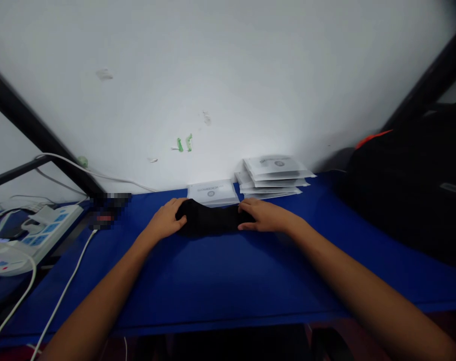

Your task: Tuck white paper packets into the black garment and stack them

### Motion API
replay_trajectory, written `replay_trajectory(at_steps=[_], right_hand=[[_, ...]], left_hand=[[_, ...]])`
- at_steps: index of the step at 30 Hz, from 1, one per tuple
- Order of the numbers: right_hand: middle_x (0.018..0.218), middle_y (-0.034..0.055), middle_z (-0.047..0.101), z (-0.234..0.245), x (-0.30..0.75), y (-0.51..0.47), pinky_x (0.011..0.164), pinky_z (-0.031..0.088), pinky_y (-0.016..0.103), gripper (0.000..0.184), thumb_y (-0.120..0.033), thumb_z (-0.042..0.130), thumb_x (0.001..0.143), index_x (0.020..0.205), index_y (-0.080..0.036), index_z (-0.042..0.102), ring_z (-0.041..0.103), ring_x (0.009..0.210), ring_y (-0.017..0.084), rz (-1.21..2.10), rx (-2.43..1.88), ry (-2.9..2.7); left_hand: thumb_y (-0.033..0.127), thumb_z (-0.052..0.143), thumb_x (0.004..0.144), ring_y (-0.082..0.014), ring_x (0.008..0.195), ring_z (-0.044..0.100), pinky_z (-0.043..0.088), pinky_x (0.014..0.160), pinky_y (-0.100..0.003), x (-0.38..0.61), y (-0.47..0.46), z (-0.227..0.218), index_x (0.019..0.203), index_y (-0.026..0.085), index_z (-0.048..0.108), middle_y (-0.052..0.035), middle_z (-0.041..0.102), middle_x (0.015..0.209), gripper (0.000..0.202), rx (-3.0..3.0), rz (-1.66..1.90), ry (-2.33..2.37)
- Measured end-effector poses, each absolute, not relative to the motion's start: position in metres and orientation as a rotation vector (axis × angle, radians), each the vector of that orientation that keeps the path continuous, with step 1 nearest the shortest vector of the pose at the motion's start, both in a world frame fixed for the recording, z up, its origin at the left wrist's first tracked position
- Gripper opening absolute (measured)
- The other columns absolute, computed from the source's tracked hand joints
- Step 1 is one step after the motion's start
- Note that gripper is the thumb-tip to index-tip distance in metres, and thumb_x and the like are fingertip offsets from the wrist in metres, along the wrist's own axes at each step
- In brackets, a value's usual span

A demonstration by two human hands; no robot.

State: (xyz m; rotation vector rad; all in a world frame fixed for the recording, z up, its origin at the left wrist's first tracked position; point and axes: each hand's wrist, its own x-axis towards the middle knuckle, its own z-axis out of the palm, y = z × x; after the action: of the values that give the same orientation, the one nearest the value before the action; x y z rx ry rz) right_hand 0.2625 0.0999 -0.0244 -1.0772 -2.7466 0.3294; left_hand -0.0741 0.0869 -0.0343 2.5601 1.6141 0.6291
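A folded black cloth [213, 219] lies stretched sideways on the blue desktop, low and somewhat rumpled; its exact kind I cannot make out. My left hand [167, 218] is closed on its left end, thumb at the front and fingers over the top. At the right end my right hand [263, 215] grips it in the same way, with part of the cloth hidden under the fingers. Just behind the cloth lies a flat frosted plastic bag [213, 192] with a dark printed logo. To its right, behind my right hand, several similar bags are piled in a stack [275, 175].
A white power strip [51, 225] with plugs and cables stands at the left. A white cable [72, 281] runs from a blurred-out dark object [109, 210]. A large black bag-like item [408, 190] with orange trim fills the right side. A white wall [228, 90] rises behind the desk [220, 281].
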Motion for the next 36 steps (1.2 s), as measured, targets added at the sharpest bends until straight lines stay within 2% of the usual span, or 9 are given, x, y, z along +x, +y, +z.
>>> replay_trajectory(at_steps=[3,6,9,12,16,20,28,33,36], right_hand=[[0.109,0.0123,0.061,-0.019,0.261,0.097,0.080,0.048,0.038,0.046,-0.043,0.074,0.076,0.109,-0.016,0.059,0.058,0.097,0.028,0.377,-1.140,-2.756],[0.107,0.0114,0.060,-0.014,0.260,0.094,0.079,0.047,0.036,0.042,-0.039,0.075,0.074,0.106,-0.016,0.060,0.058,0.095,0.027,0.416,-1.167,-2.778],[0.107,0.0111,0.060,-0.008,0.259,0.091,0.079,0.046,0.036,0.040,-0.039,0.075,0.074,0.103,-0.016,0.061,0.058,0.096,0.027,0.433,-1.179,-2.815],[0.106,0.0110,0.060,-0.005,0.259,0.087,0.077,0.046,0.036,0.040,-0.043,0.075,0.074,0.101,-0.016,0.061,0.058,0.094,0.027,0.426,-1.204,-2.833],[0.104,0.0118,0.060,-0.007,0.258,0.086,0.075,0.047,0.036,0.037,-0.050,0.065,0.083,0.098,-0.016,0.062,0.058,0.091,0.026,0.395,-1.173,-2.832],[0.108,0.0124,0.060,-0.009,0.254,0.084,0.080,0.046,0.035,0.022,-0.032,0.064,0.083,0.097,-0.015,0.061,0.058,0.096,0.026,0.302,-1.059,-2.849],[0.105,0.0132,0.064,0.000,0.250,0.070,0.071,0.043,0.033,0.033,-0.008,0.056,0.070,0.102,-0.016,0.060,0.060,0.088,0.025,0.136,-1.248,-2.928],[0.092,0.0100,0.067,0.011,0.257,0.071,0.062,0.038,0.030,0.018,-0.013,0.052,0.078,0.094,-0.018,0.060,0.061,0.079,0.023,0.204,-1.405,-2.866],[0.088,0.0096,0.068,0.009,0.262,0.079,0.062,0.037,0.031,0.018,-0.022,0.048,0.088,0.101,-0.018,0.058,0.062,0.076,0.023,0.100,-1.507,-2.684]], left_hand=[[0.037,0.051,0.087,-0.0237,0.086,0.064,0.049,0.075,-0.036,-0.072,0.086,-0.027,0.098,0.020,0.061,-0.0067,0.067,0.093,0.022,2.499,0.623,1.589],[0.039,0.047,0.089,-0.0205,0.071,0.062,0.045,0.064,-0.031,-0.076,0.086,-0.019,0.077,0.021,0.057,-0.0029,0.065,0.075,0.024,2.417,0.528,1.724],[0.035,0.055,0.084,-0.0244,0.078,0.063,0.045,0.066,-0.032,-0.080,0.085,-0.014,0.088,0.021,0.059,-0.0051,0.067,0.082,0.015,2.294,0.296,2.024],[0.029,0.062,0.078,-0.0307,0.095,0.062,0.047,0.076,-0.038,-0.077,0.079,-0.012,0.111,0.020,0.056,-0.0114,0.065,0.101,0.035,2.366,0.208,2.152],[0.025,0.055,0.085,-0.0280,0.113,0.054,0.044,0.096,-0.042,-0.059,0.065,-0.006,0.120,0.020,0.053,-0.0117,0.056,0.122,0.035,2.762,0.432,1.538],[0.049,0.068,0.080,-0.0279,0.118,0.052,0.043,0.101,-0.043,-0.041,0.054,-0.006,0.123,0.025,0.054,-0.0087,0.055,0.129,0.051,2.684,0.301,1.087],[0.037,0.055,0.092,-0.0187,0.098,0.061,0.047,0.089,-0.033,-0.041,0.057,-0.011,0.102,0.022,0.063,-0.0048,0.065,0.106,0.020,2.493,0.403,0.988],[0.041,0.045,0.095,-0.0149,0.069,0.060,0.046,0.065,-0.026,-0.044,0.062,-0.015,0.085,0.020,0.061,0.0008,0.064,0.076,0.029,2.311,0.476,1.264],[0.038,0.046,0.095,-0.0188,0.075,0.062,0.046,0.069,-0.031,-0.046,0.069,-0.025,0.094,0.019,0.059,-0.0031,0.066,0.085,0.023,2.402,0.634,1.651]])
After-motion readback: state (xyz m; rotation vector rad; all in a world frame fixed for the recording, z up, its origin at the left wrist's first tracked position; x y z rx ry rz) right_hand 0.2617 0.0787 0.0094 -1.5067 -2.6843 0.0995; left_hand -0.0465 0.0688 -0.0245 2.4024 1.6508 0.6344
